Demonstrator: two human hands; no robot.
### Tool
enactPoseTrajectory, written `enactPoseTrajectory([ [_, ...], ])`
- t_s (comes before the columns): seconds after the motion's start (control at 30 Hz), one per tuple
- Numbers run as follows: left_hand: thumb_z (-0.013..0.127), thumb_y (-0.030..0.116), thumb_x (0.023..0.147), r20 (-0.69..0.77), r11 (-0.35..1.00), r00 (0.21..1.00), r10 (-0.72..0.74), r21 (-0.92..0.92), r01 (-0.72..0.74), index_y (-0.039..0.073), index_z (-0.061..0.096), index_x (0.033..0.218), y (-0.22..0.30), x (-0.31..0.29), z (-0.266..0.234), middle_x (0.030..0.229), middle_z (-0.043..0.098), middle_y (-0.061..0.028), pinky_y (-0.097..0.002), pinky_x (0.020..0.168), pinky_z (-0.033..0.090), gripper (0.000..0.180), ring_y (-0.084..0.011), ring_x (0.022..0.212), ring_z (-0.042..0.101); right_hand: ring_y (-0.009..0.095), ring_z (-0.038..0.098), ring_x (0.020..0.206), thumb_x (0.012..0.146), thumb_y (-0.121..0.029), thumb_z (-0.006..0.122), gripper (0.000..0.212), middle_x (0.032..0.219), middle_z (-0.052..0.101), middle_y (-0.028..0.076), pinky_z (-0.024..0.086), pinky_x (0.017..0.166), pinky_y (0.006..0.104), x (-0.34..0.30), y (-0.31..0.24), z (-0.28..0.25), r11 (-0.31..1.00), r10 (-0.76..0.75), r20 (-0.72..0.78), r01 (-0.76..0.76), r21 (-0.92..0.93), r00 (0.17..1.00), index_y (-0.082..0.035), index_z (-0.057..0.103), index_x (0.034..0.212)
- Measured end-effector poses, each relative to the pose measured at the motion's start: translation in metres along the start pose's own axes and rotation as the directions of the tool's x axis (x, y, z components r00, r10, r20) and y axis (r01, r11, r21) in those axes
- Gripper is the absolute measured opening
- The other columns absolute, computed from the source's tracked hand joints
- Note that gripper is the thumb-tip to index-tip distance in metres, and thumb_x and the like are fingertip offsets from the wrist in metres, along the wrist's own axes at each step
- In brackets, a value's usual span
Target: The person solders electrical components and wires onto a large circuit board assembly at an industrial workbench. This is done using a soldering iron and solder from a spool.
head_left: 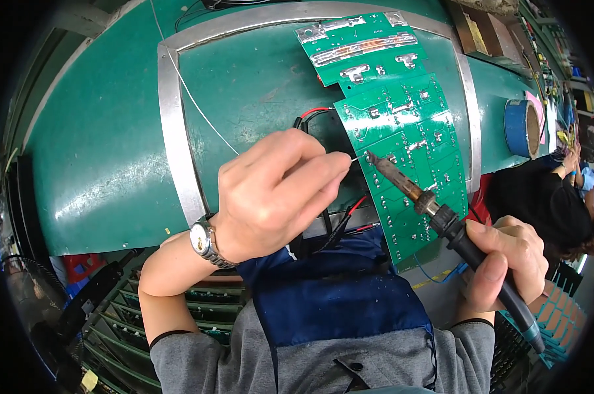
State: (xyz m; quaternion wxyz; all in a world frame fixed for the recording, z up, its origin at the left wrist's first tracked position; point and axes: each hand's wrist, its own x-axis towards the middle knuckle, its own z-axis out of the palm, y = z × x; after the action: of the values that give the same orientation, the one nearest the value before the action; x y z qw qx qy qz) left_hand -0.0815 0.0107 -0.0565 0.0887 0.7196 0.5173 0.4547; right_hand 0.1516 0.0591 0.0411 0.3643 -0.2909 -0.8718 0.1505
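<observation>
Silvery solder wire pinched between thumb and fingertips of the left hand, fingers closed tight on it, its free end poking out toward the joint. Dark handle of the soldering iron clamped in the right hand in a pen-like hold, thumb on top, tip resting on the solder side of the green circuit board. Board propped on the green bench top, its lower edge near the blue apron, red and black leads running behind it. Best done, by the look of it, with tip held flat against pad and lead together, wire fed to the joint and not to the iron (a short touch, then wire off first). Worth keeping the left fingertips well back from the hot barrel. Blue tape roll off to the right, steel band across the bench.
</observation>
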Motion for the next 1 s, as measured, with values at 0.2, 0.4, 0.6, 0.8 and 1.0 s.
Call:
enactPoseTrajectory([
  [0.2,0.076,-0.002,0.069,0.075,1.0,0.997,0.015,0.019,-0.016,0.006,0.072,0.091,0.005,-0.001,0.002,0.074,0.057,-0.0041,-0.0249,0.046,0.043,0.024,-0.013,0.056,0.055,0.012,0.049,0.036,0.08,-0.013,0.062,0.02,0.052,0.057,0.004,0.037,0.036,0.0233,-0.003,-0.004,0.0,0.998,-0.056,0.046,0.058,-0.037,0.997,0.006,0.066,0.076],
  [0.4,0.077,-0.001,0.068,0.045,1.0,0.999,-0.01,-0.001,0.011,0.006,0.072,0.091,0.005,0.001,0.001,0.074,0.056,-0.0039,-0.0253,0.046,0.043,0.024,-0.0127,0.056,0.056,0.012,0.049,0.039,0.082,-0.014,0.062,0.019,0.055,0.058,0.002,0.037,0.038,0.0228,-0.005,-0.009,-0.007,0.998,-0.04,0.098,0.045,-0.049,0.994,0.004,0.068,0.08],
  [0.6,0.078,0.0,0.067,0.089,0.998,0.995,0.047,-0.048,-0.043,0.006,0.072,0.091,0.008,-0.002,0.0,0.074,0.056,-0.0043,-0.0257,0.046,0.043,0.026,-0.0138,0.057,0.056,0.012,0.049,0.041,0.082,-0.017,0.061,0.021,0.054,0.057,0.001,0.035,0.042,0.0234,-0.016,-0.013,-0.02,0.999,-0.001,0.117,0.005,-0.032,0.993,0.003,0.068,0.085],
  [0.8,0.078,-0.001,0.066,0.155,0.994,0.984,0.086,-0.079,-0.074,0.006,0.072,0.095,0.01,0.0,0.001,0.074,0.056,-0.0042,-0.026,0.046,0.044,0.03,-0.0142,0.056,0.055,0.01,0.047,0.039,0.08,-0.012,0.062,0.017,0.056,0.058,0.003,0.035,0.037,0.0216,-0.018,-0.017,-0.016,0.997,-0.066,0.146,0.072,-0.038,0.987,0.004,0.068,0.083],
  [1.0,0.076,-0.004,0.067,0.133,0.996,0.991,-0.022,-0.081,0.033,0.006,0.072,0.092,0.021,-0.009,-0.001,0.075,0.057,-0.0046,-0.0265,0.047,0.044,0.028,-0.015,0.057,0.056,0.011,0.048,0.039,0.08,-0.011,0.062,0.017,0.056,0.058,0.002,0.035,0.036,0.0211,-0.023,-0.018,-0.018,0.996,-0.082,0.142,0.086,-0.026,0.986,0.005,0.067,0.083],
])
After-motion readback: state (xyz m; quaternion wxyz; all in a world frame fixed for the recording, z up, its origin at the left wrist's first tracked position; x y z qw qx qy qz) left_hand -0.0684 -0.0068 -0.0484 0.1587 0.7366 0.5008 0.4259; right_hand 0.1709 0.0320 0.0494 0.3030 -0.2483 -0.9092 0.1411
